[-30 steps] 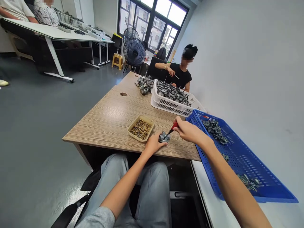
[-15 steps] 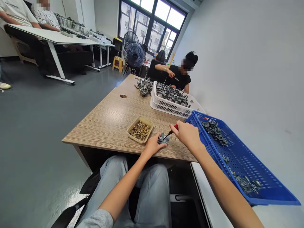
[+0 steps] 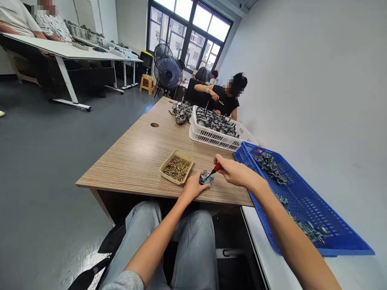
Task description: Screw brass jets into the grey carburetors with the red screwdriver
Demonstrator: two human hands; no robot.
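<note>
My left hand [image 3: 193, 187] grips a small grey metal casting [image 3: 207, 178] against the table near its front edge. A screwdriver [image 3: 217, 167] with a red handle and dark shaft is held in my right hand [image 3: 232, 170], its fingers closed round the handle. The shaft slants down to the left and its tip meets the casting; what sits under the tip is too small to make out. Just left of the casting stands a beige plastic tub [image 3: 163, 174] full of small brass screw-like parts [image 3: 177, 168].
A blue perforated crate [image 3: 314, 193] with metal parts stands at the right. Beyond, a white crate [image 3: 208, 139] holds many dark metal assemblies, beside a loose pile [image 3: 181, 112] of them. A co-worker [image 3: 225, 96] sits across the wooden table [image 3: 127, 157]. Fans [image 3: 168, 72] stand behind.
My right hand has turned about the screwdriver, its wrist swinging outward to the right and the knuckles rolling over. My left hand keeps its hold on the casting. The view has shifted slightly.
</note>
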